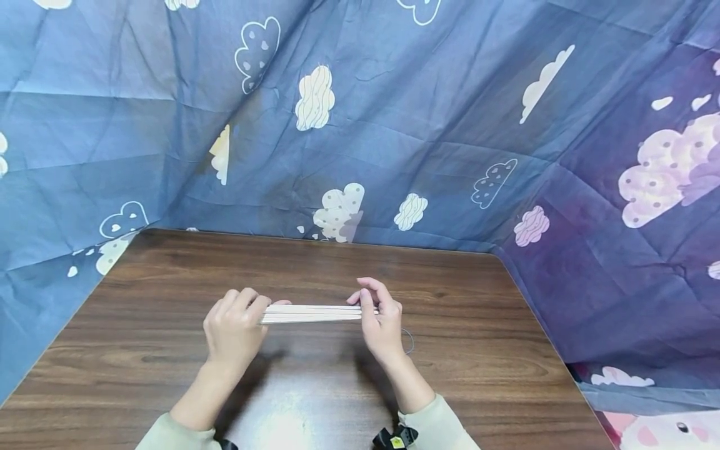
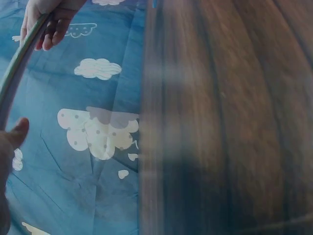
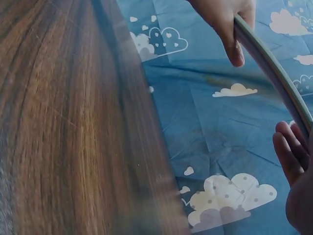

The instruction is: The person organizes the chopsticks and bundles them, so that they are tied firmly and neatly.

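Above the middle of the brown table (image 1: 478, 375), on the near side of the cloud-patterned cloth (image 1: 382, 125), a bundle of thin white sticks (image 1: 315, 313) is held roughly level from left to right. The left hand (image 1: 233, 322) grips the left end, fingers curled over it. The right hand (image 1: 385, 325) pinches the right end, its thumb on the near side. Just right of that hand's wrist shows a thin loop (image 1: 413, 341); whether it lies on the table cannot be told. The step in hand looks like holding the sticks together, lined up; the next move would seem to call for one hand to hold the bundle snugly while the other shifts its grip.
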{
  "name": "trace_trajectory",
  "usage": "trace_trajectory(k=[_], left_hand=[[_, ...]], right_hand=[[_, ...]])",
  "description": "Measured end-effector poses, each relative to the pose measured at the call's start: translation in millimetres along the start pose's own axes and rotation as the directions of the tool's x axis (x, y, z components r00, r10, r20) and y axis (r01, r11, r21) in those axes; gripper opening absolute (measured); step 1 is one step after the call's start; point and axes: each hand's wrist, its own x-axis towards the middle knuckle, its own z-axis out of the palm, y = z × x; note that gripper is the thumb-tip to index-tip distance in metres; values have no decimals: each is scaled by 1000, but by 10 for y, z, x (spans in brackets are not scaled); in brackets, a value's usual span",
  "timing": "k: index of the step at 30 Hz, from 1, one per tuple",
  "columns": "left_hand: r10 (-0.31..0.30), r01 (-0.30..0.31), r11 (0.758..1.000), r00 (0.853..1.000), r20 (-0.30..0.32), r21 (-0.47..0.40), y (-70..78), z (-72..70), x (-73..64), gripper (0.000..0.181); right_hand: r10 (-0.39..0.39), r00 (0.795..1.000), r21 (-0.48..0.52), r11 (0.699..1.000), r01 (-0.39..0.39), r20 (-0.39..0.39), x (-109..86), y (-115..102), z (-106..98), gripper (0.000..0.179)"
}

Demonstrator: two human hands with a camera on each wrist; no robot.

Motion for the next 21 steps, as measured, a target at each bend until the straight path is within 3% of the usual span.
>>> trace_trajectory(k=[2, 5, 10, 13, 17, 21], left_hand=[[43, -43, 999, 998, -37, -12, 7, 21, 1, 55], [58, -57, 998, 996, -65, 18, 29, 43, 22, 58], [11, -16, 995, 999, 50, 96, 45, 45, 78, 57], [7, -15, 994, 997, 75, 109, 28, 53, 103, 57], [68, -66, 994, 998, -18, 82, 5, 73, 105, 57], [131, -126, 991, 982, -138, 43, 2, 98, 110, 56]], right_hand=[[74, 997, 46, 996, -72, -38, -24, 38, 0, 16], [110, 990, 114, 988, -100, -85, -62, 161, 28, 16], [-19, 999, 53, 998, 21, -32, -45, 158, 33, 25], [-21, 1000, 9, 1000, 21, 4, -28, 147, -8, 30], [139, 990, 39, 990, -138, -13, 20, 123, -41, 40], [244, 969, 145, 961, -237, -32, 70, 87, -41, 44]])
